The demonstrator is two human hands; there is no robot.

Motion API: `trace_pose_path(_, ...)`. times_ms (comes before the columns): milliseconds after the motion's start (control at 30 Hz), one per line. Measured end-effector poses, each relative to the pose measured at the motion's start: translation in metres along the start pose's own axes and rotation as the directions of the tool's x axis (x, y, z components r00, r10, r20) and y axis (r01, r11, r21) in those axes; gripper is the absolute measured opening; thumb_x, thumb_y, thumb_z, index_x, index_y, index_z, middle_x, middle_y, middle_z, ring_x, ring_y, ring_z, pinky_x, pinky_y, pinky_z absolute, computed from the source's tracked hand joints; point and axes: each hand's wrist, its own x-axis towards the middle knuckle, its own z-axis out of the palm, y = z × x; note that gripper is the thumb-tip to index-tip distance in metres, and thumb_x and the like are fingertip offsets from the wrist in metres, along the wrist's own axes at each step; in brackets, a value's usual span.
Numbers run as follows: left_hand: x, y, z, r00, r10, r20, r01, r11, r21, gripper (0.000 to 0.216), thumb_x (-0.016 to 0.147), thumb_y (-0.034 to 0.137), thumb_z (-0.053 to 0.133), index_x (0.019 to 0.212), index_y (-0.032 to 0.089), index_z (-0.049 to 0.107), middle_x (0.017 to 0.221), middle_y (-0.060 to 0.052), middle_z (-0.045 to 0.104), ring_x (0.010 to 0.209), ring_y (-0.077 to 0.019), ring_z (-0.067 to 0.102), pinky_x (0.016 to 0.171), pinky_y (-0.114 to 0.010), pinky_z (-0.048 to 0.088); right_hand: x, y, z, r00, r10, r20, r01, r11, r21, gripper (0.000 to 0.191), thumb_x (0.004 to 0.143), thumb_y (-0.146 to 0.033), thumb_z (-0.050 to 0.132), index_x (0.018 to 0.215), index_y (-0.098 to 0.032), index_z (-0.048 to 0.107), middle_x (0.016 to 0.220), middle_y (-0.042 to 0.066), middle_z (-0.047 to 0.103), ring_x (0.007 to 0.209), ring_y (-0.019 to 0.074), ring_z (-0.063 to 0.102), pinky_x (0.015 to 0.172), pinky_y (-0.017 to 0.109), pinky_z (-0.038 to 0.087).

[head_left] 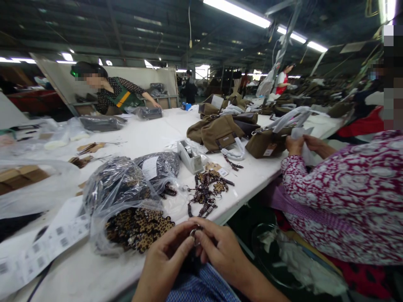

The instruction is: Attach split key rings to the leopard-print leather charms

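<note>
Both my hands meet at the table's front edge, pinching a small metal ring (pixel 193 232) between thumbs and fingers. My left hand (pixel 168 256) closes on the ring's left side, and my right hand (pixel 222 247) grips it from the right. Whatever hangs below the ring is mostly hidden by my fingers. Just beyond my hands lies a pile of dark patterned straps with rings and leopard-print flower charms (pixel 204 191). To the left, a clear plastic bag (pixel 116 193) spills many leopard-print flower pieces (pixel 138 228) onto the table.
A grey tape dispenser (pixel 190 157) stands past the straps. Brown handbags (pixel 220 132) crowd the table behind it. At right, a person in a patterned sleeve (pixel 310 174) handles a bag. A label sheet (pixel 44 245) lies left. Another person reaches across the far side.
</note>
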Motion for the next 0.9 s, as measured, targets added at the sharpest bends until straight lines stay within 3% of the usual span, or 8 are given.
trace_pose_path(267, 0.006, -0.005, -0.013, 0.996, 0.078, -0.031, -0.072, 0.983, 0.171, 0.021, 0.087, 0.038, 0.061, 0.096, 0.026, 0.076, 0.112, -0.004, 0.074, 0.108, -0.0221, 0.067, 0.097, -0.033, 0.053, 0.064, -0.005, -0.072, 0.921, -0.129, -0.367, 0.094, 0.989, -0.11, 0.039, 0.095, -0.046, 0.05, 0.116, -0.016, 0.062, 0.069, 0.003, 0.069, 0.055, 0.014, 0.064, 0.056, 0.023, 0.052)
trace_pose_path(333, 0.007, -0.011, -0.019, 0.997, 0.07, -0.035, -0.063, 0.983, 0.175, 0.022, 0.087, 0.04, 0.061, 0.096, 0.026, 0.075, 0.111, -0.004, 0.074, 0.106, -0.022, 0.067, 0.096, -0.033, 0.054, 0.085, -0.002, -0.087, 0.928, -0.142, -0.345, 0.048, 0.962, -0.269, 0.042, 0.097, -0.043, 0.045, 0.126, -0.016, 0.058, 0.073, 0.005, 0.071, 0.058, 0.0158, 0.066, 0.058, 0.026, 0.053)
trace_pose_path(400, 0.006, -0.015, -0.025, 0.997, 0.067, -0.045, -0.058, 0.983, 0.174, 0.023, 0.087, 0.04, 0.061, 0.098, 0.026, 0.075, 0.111, -0.004, 0.074, 0.106, -0.0218, 0.067, 0.094, -0.031, 0.054, 0.097, 0.0, -0.091, 0.934, -0.144, -0.326, -0.067, 0.827, -0.558, 0.043, 0.096, -0.034, 0.046, 0.134, -0.016, 0.053, 0.075, 0.007, 0.073, 0.061, 0.0196, 0.067, 0.06, 0.029, 0.052)
trace_pose_path(467, 0.005, -0.019, -0.03, 0.997, 0.061, -0.056, -0.051, 0.984, 0.171, 0.023, 0.088, 0.041, 0.061, 0.099, 0.026, 0.074, 0.111, -0.004, 0.074, 0.104, -0.0211, 0.068, 0.091, -0.029, 0.055, 0.101, 0.001, -0.085, 0.929, -0.189, -0.32, -0.147, 0.602, -0.785, 0.041, 0.094, -0.028, 0.049, 0.134, -0.016, 0.055, 0.076, 0.01, 0.074, 0.065, 0.0238, 0.069, 0.064, 0.032, 0.05)
trace_pose_path(533, 0.004, -0.023, -0.035, 0.997, 0.047, -0.063, -0.035, 0.983, 0.179, 0.023, 0.088, 0.041, 0.061, 0.099, 0.026, 0.074, 0.11, -0.004, 0.074, 0.102, -0.0203, 0.069, 0.088, -0.026, 0.056, 0.101, 0.002, -0.071, 0.928, -0.27, -0.256, -0.091, 0.502, -0.86, 0.034, 0.096, -0.028, 0.049, 0.125, -0.018, 0.062, 0.085, 0.012, 0.075, 0.075, 0.0248, 0.07, 0.072, 0.032, 0.049)
trace_pose_path(667, -0.002, -0.028, -0.039, 0.998, 0.051, -0.047, -0.039, 0.975, 0.221, 0.022, 0.087, 0.039, 0.061, 0.099, 0.025, 0.075, 0.104, -0.004, 0.076, 0.094, -0.0185, 0.071, 0.083, -0.022, 0.056, 0.122, 0.009, -0.041, 0.964, -0.264, -0.034, 0.117, 0.534, -0.837, 0.03, 0.101, -0.026, 0.04, 0.108, -0.02, 0.069, 0.104, 0.009, 0.074, 0.097, 0.0195, 0.067, 0.086, 0.026, 0.044)
trace_pose_path(800, -0.006, -0.021, -0.036, 0.994, 0.107, -0.017, -0.098, 0.954, 0.285, 0.021, 0.087, 0.036, 0.059, 0.093, 0.024, 0.076, 0.092, -0.004, 0.077, 0.085, -0.0177, 0.072, 0.079, -0.022, 0.056, 0.174, 0.03, -0.02, 0.989, -0.127, 0.08, 0.135, 0.515, -0.846, 0.018, 0.094, -0.023, 0.057, 0.087, -0.014, 0.071, 0.092, 0.009, 0.074, 0.09, 0.02, 0.067, 0.084, 0.03, 0.048)
trace_pose_path(900, -0.008, -0.013, -0.032, 0.988, 0.154, -0.001, -0.146, 0.939, 0.31, 0.02, 0.086, 0.034, 0.059, 0.089, 0.024, 0.077, 0.088, -0.004, 0.077, 0.085, -0.0187, 0.073, 0.078, -0.022, 0.057, 0.203, 0.043, -0.011, 0.992, -0.051, 0.118, 0.128, 0.507, -0.852, 0.018, 0.093, -0.029, 0.062, 0.095, -0.012, 0.067, 0.095, 0.006, 0.07, 0.087, 0.0182, 0.066, 0.08, 0.036, 0.053)
